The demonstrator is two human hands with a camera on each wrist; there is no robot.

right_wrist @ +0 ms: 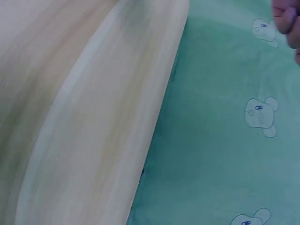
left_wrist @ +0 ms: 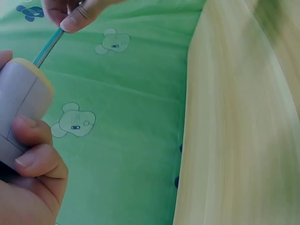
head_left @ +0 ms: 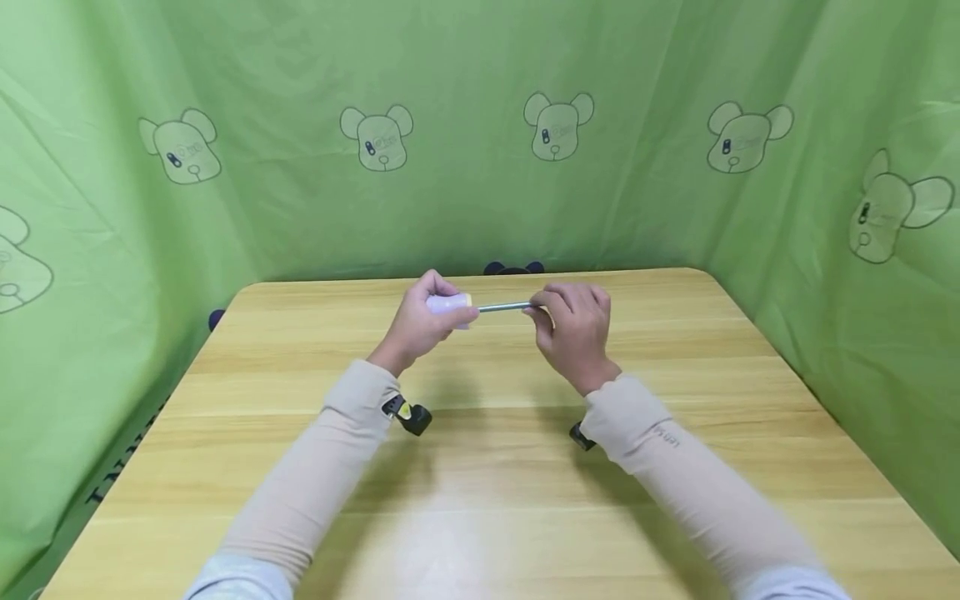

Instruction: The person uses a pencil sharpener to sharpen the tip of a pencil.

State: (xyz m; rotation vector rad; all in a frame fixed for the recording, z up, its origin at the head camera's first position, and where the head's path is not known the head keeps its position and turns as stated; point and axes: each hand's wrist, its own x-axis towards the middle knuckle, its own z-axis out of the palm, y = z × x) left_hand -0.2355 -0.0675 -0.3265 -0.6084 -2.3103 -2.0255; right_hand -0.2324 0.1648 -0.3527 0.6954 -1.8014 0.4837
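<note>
My left hand (head_left: 415,327) grips a lavender pencil sharpener (head_left: 447,304) with a yellow rim, fingers wrapped round its body. From the rimmed end of the sharpener a teal pencil (head_left: 504,307) sticks out toward the right. The fingertips of my right hand (head_left: 579,332) pinch the pencil's other end. Both hands are raised over the far half of the table. The left wrist view gives a close look at the sharpener (left_wrist: 23,98) and the pencil (left_wrist: 48,48); the tip inside is hidden. Only some curled fingers (right_wrist: 286,21) show at the right wrist view's edge.
A light wooden table (head_left: 480,467) lies under the arms. Green curtain (head_left: 465,200) with bear-head prints hangs behind it and on both sides. Black wrist cameras (head_left: 414,418) hang below the sleeves, close over the tabletop.
</note>
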